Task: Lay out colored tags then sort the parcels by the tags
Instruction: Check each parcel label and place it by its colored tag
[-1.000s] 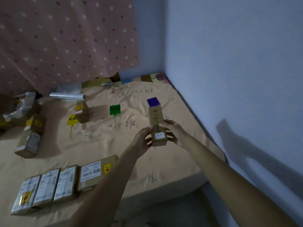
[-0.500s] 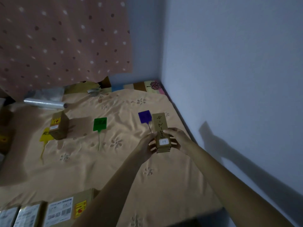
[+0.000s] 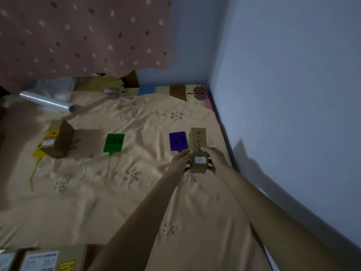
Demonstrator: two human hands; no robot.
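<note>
A long brown parcel [image 3: 197, 141] with black handwriting and a small white sticker lies just right of the purple tag [image 3: 178, 141] on the beige bedsheet. My left hand [image 3: 180, 161] grips its near left side and my right hand [image 3: 215, 158] grips its near right side. A green tag [image 3: 114, 143] with a thin tail lies in the middle. Further left, a brown parcel with a yellow label [image 3: 56, 140] stands on the yellow tag [image 3: 38, 153], hiding most of it.
Several labelled parcels [image 3: 43, 260] lie along the near left edge. A roll of clear film [image 3: 46, 101] lies at the back left under a dotted pink curtain [image 3: 84, 36]. The blue-grey wall [image 3: 293, 94] runs close along the bed's right side.
Both hands carried the long parcel forward and to the right, from in front of the purple tag to beside it. The camera moved closer to the tags.
</note>
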